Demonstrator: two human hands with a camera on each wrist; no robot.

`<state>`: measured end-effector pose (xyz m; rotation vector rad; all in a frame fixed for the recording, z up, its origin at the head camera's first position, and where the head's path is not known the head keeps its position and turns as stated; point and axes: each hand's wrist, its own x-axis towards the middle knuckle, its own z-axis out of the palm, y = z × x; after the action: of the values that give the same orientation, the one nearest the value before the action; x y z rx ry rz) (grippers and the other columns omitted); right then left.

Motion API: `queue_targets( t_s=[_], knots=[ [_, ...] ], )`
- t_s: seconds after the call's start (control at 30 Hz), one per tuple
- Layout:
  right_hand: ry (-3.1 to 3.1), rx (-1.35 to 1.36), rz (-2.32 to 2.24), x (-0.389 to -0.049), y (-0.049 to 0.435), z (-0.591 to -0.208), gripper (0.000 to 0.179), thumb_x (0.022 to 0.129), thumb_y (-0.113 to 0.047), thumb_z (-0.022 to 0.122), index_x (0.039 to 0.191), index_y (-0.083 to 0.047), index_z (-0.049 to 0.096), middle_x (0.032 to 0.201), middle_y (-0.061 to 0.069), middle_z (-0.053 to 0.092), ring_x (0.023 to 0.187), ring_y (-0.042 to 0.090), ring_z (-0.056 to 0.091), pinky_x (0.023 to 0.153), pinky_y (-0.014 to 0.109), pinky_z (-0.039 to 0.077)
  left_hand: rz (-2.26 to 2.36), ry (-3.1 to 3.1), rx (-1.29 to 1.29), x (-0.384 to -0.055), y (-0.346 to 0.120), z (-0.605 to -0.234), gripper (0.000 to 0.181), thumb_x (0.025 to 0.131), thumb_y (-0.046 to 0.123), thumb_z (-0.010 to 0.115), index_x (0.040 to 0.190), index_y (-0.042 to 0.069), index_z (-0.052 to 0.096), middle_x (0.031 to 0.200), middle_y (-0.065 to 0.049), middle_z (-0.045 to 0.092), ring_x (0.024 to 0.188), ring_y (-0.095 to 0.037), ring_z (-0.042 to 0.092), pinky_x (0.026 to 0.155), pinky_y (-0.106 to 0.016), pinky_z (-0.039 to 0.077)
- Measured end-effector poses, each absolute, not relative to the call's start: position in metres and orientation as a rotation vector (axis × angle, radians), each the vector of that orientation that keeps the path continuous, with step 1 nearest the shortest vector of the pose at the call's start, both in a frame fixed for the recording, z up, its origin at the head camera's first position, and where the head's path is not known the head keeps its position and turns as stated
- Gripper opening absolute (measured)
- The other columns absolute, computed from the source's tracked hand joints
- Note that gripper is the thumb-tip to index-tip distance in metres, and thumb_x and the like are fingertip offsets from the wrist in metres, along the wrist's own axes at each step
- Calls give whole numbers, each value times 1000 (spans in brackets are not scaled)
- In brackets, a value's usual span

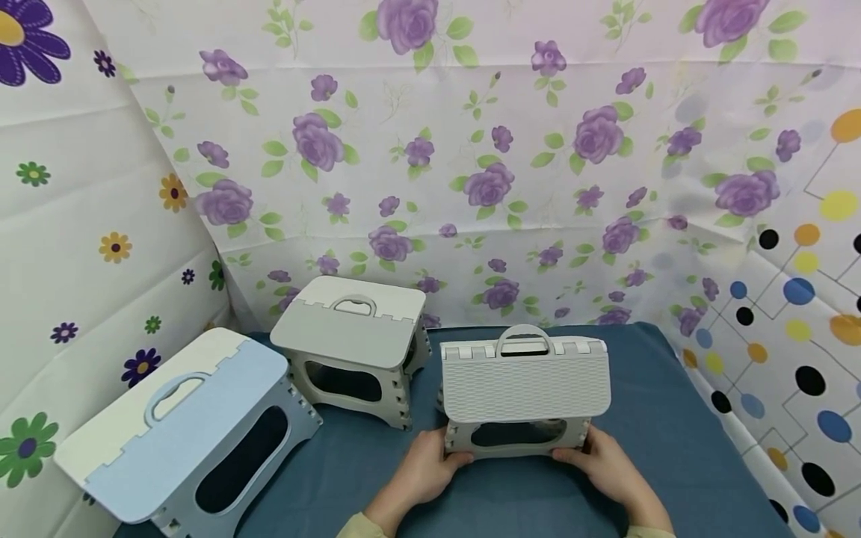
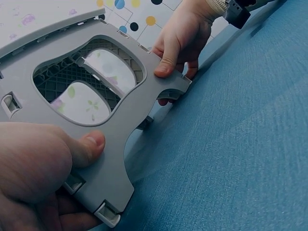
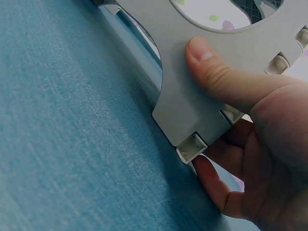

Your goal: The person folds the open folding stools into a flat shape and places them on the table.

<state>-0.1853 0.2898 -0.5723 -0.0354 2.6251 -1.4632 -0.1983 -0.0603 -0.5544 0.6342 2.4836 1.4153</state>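
A pale grey folding step stool (image 1: 525, 385) with a ribbed top and a loop handle stands unfolded on the right half of the table. My left hand (image 1: 430, 465) grips its near left leg, the thumb lying on the front panel and the fingers wrapped behind the edge. On the opposite side my right hand (image 1: 599, 462) holds the near right leg in the same way. In the right wrist view, the right thumb (image 3: 209, 62) presses the panel just below the oval cut-out. Both wrist views show the stool's feet close over the blue cloth.
A smaller-looking grey-and-cream folding stool (image 1: 350, 325) stands behind and left. Nearer, at the left edge, is a blue-and-cream folding stool (image 1: 188, 426). Blue cloth (image 1: 673, 433) covers the table. Floral curtains (image 1: 457, 149) hang behind, and a dotted sheet (image 1: 807, 336) borders the right.
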Motion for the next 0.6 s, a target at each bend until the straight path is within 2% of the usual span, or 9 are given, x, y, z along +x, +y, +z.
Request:
queue_targets(
  t_s=[0.23,0.6],
  knots=[
    [2626,-22,-1464,-187,290,-573,60,94,-34,85,143,-8,63,127,8,72,107,19,70,84,38,56,1423,2484,647,-198,-61,-553,31,99,25,80,124,10,70,94,5,74,76,-5,66,68,-31,53],
    [2633,-36,-1465,-186,289,-574,56,95,-33,84,141,-7,64,125,7,73,104,18,70,83,37,56,1420,2488,644,-197,-61,-553,27,99,25,80,120,10,72,91,7,73,72,-5,63,67,-31,52]
  ],
)
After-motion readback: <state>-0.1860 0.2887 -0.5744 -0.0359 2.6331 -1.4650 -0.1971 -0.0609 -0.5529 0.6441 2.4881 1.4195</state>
